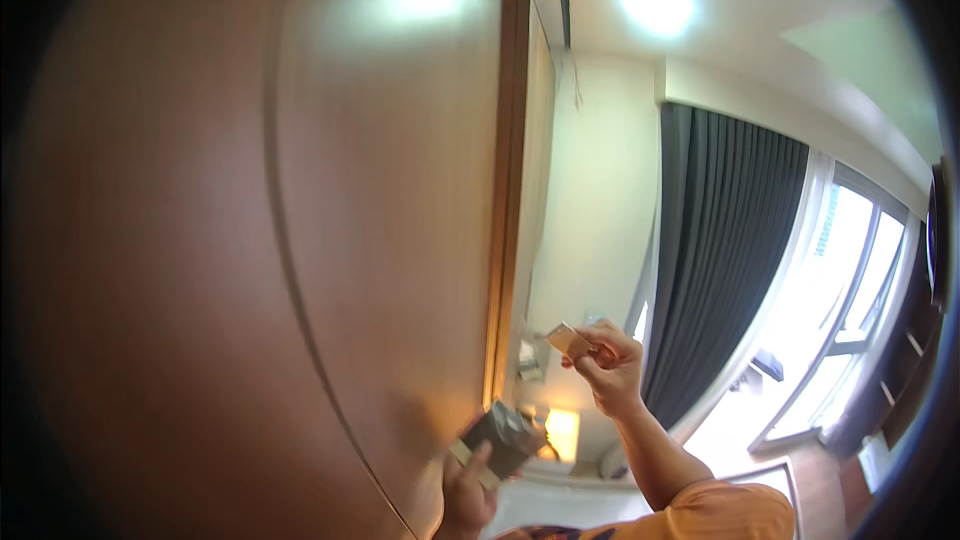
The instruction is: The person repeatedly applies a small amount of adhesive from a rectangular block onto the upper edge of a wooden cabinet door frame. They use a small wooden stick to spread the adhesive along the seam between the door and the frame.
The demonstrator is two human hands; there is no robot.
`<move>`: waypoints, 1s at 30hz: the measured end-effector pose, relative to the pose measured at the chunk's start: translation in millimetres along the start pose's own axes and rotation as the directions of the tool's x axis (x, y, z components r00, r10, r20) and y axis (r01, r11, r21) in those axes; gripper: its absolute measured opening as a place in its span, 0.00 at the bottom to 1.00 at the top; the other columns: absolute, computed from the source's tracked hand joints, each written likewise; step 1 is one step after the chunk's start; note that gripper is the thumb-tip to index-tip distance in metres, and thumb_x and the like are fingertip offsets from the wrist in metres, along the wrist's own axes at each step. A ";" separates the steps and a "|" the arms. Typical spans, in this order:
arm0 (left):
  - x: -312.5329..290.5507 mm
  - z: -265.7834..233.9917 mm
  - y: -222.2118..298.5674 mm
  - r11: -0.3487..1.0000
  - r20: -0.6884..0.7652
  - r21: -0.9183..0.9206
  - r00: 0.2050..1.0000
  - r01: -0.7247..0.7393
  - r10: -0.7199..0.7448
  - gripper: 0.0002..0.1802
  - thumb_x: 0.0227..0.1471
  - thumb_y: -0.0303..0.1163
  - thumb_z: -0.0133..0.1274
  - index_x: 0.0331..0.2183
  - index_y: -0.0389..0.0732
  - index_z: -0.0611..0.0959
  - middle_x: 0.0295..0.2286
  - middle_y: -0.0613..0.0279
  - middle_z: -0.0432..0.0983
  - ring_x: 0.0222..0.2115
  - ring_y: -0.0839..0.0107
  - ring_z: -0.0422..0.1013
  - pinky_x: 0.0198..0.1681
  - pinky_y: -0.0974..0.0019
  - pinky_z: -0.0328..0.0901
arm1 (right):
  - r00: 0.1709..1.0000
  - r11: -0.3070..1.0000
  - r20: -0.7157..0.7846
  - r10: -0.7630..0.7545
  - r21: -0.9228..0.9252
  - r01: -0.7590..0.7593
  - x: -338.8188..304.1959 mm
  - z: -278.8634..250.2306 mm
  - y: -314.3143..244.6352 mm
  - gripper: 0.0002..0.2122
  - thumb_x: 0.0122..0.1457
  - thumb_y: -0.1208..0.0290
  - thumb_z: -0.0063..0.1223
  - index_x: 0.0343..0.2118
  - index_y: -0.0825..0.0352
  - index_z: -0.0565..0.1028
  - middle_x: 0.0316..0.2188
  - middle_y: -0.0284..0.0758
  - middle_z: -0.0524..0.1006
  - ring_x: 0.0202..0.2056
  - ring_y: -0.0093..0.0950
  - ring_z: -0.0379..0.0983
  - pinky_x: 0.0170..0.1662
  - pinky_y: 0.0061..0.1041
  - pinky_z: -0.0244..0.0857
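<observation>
Looking through the head view, you have your right hand (615,372) raised, its thumb and fingers pinched together on a small, flat beige piece (567,340), which sticks out toward the left, clear of the wooden panel. Your left hand (468,498) is lower and further left, its fingers closed around a dark grey boxy object (503,437), with the thumb lying across its near side. That object sits in front of the lower end of the panel's edge; blur hides its finer detail, and you cannot tell whether it touches the wood. The beige piece is above and to the right of it, the two well apart.

The tall brown wooden panel (390,190) fills your left side. Behind your hands a lamp (562,435) glows, and to the right a dark pleated curtain (720,240) hangs beside a bright window (850,290). A round light (657,2) shines on the ceiling.
</observation>
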State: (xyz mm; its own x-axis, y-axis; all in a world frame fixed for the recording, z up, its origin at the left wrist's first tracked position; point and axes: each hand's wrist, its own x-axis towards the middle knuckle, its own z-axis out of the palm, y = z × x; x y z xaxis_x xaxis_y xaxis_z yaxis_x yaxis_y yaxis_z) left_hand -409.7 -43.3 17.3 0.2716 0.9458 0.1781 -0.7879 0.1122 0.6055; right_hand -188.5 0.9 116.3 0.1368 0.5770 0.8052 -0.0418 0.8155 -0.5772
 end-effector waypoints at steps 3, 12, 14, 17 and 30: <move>16.7 30.9 -2.1 1.000 -0.079 -0.021 0.997 -0.018 0.016 0.19 0.67 0.30 0.51 0.56 0.34 0.75 0.44 0.52 0.82 0.40 0.63 0.82 0.36 0.61 0.79 | 0.997 0.973 0.078 0.006 -0.229 0.012 -21.2 -19.3 -0.9 0.18 0.55 0.91 0.63 0.49 0.73 0.84 0.37 0.36 0.77 0.37 0.24 0.78 0.40 0.22 0.73; 66.8 59.6 -38.6 0.933 -0.019 -0.307 0.978 0.190 -0.206 0.14 0.68 0.30 0.52 0.52 0.39 0.80 0.41 0.59 0.85 0.36 0.72 0.83 0.32 0.67 0.83 | 0.944 0.866 0.189 -0.269 -0.383 0.323 -26.2 -56.6 -4.3 0.22 0.49 0.91 0.63 0.48 0.67 0.86 0.33 0.33 0.79 0.33 0.24 0.77 0.35 0.24 0.70; 75.6 52.9 -45.7 0.928 0.000 -0.293 0.971 0.229 -0.239 0.14 0.68 0.30 0.52 0.52 0.39 0.80 0.40 0.60 0.86 0.35 0.72 0.84 0.31 0.67 0.82 | 0.935 0.827 0.210 -0.287 -0.438 0.353 -30.2 -66.1 4.8 0.23 0.47 0.91 0.63 0.48 0.66 0.87 0.32 0.32 0.79 0.32 0.25 0.77 0.35 0.24 0.70; 82.2 50.6 -62.6 0.929 0.033 -0.259 0.964 0.264 -0.264 0.14 0.68 0.31 0.51 0.52 0.39 0.80 0.40 0.60 0.85 0.35 0.72 0.84 0.31 0.67 0.82 | 0.936 0.809 0.222 -0.272 -0.474 0.347 -38.5 -83.4 14.9 0.24 0.44 0.90 0.64 0.47 0.64 0.88 0.32 0.32 0.77 0.32 0.25 0.76 0.34 0.25 0.69; 78.1 45.3 -42.5 0.978 0.147 0.024 0.967 0.207 -0.208 0.19 0.67 0.31 0.50 0.56 0.37 0.75 0.42 0.56 0.82 0.37 0.67 0.83 0.30 0.61 0.82 | 0.902 0.641 0.360 -0.240 -0.638 0.426 -38.2 -88.7 2.2 0.26 0.39 0.79 0.74 0.47 0.56 0.88 0.30 0.30 0.74 0.34 0.30 0.74 0.37 0.30 0.71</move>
State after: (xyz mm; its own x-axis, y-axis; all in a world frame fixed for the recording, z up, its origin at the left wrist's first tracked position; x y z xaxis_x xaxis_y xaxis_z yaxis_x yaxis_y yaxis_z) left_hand -330.0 12.0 40.6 0.5079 0.8463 0.1607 -0.7015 0.2981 0.6473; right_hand -106.0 -23.3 72.2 -0.2233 0.3410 0.9132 0.6633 0.7396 -0.1140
